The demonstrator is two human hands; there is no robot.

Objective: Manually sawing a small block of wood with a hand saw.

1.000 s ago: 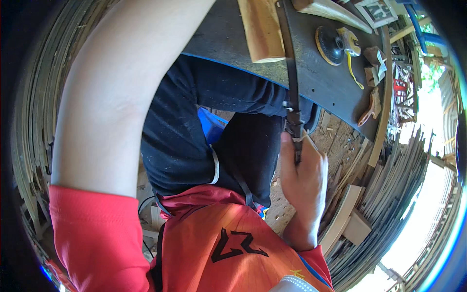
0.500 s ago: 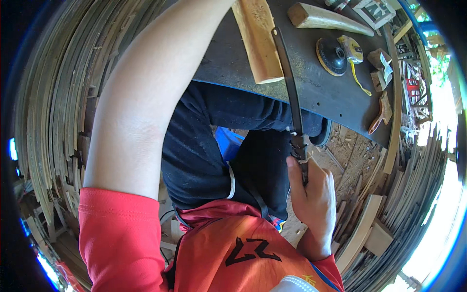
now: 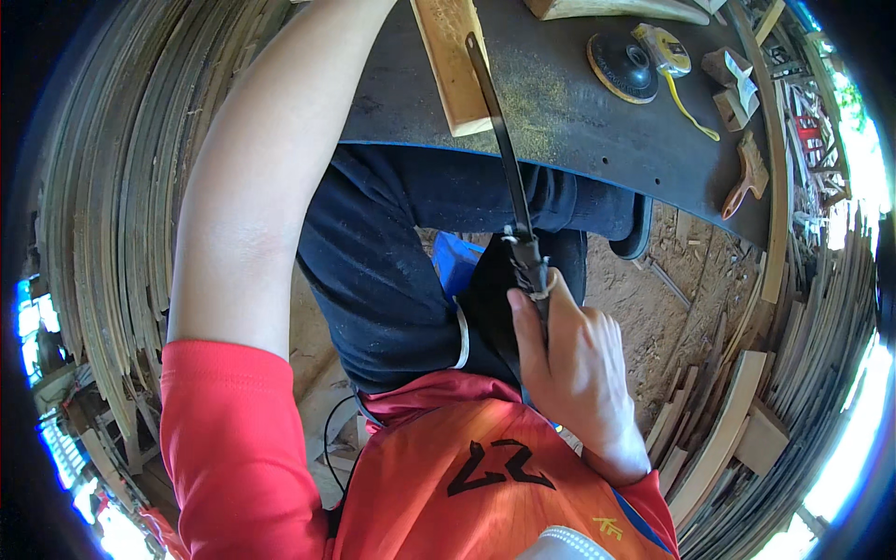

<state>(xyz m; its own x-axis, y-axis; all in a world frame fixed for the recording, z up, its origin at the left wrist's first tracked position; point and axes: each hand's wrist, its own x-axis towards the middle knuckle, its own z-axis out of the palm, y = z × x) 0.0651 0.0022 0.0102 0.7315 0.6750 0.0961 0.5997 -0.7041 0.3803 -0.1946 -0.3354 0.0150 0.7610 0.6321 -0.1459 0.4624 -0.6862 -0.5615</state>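
right hand: clasping the dark tool by its handle
left hand: out of sight, can't tell
wood piece: by the worktop's front edge, tool tip overlapping

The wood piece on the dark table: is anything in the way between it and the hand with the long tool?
Nothing visible blocks it. The right hand grips the long dark tool, whose far end overlaps the wood piece in this view; contact can't be told. The tape measure lies off to the right.
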